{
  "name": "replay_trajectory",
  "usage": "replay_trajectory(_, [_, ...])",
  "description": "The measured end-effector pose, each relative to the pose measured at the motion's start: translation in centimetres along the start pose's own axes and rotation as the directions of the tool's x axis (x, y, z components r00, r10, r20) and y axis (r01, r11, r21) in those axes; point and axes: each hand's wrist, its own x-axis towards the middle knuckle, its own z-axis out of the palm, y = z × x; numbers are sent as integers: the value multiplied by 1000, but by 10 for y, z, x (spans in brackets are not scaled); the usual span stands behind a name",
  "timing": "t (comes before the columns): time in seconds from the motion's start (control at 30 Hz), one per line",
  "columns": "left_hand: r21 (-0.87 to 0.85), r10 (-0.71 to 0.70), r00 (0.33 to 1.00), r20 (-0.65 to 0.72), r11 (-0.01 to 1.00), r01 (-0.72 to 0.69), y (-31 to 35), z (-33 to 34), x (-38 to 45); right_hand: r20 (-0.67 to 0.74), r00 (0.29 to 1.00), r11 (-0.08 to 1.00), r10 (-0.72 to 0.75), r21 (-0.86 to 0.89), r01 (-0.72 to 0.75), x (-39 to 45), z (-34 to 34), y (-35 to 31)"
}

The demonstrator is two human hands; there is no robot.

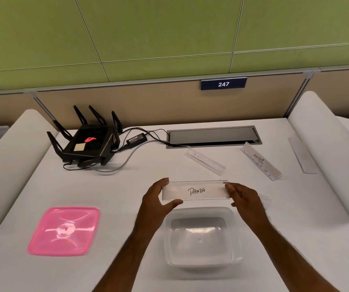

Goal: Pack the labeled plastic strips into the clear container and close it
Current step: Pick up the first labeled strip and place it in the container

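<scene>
Holding PANDA strip [195, 191] level by its 2 ends, left hand [158, 197] and right hand [243, 199] pinching, above clear container [203, 264]; best tilted to fit inside.

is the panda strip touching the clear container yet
Apart. The head view shows the clear plastic strip labelled PANDA held above the table beyond the clear plastic container, with white table between them.

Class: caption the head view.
Both hands hold the PANDA strip above the open container.

Head-worn wide view, facing forward-down, close over desk [253, 207]
</scene>
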Motion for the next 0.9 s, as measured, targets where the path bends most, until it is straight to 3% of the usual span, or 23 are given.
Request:
replay_trajectory(0.43, [23,28,999,-16,999,-28,4,1,-6,7,1000,1000,-17,23,17,-1,-4,4])
replay_trajectory(0.57, [40,45,999,-20,998,-44,0,1,-13,136,990,997,-45,-49,52,-4,-15,6])
replay_trajectory(0.73, [65,51,999,8,997,-52,-3,-1,-24,281,959,982,39,-188,15,-10,-29,9])
replay_trajectory(0.9, [130,88,995,50,987,-93,-5,3,-33,320,947,971,40,-234,38,-19,-39,15])
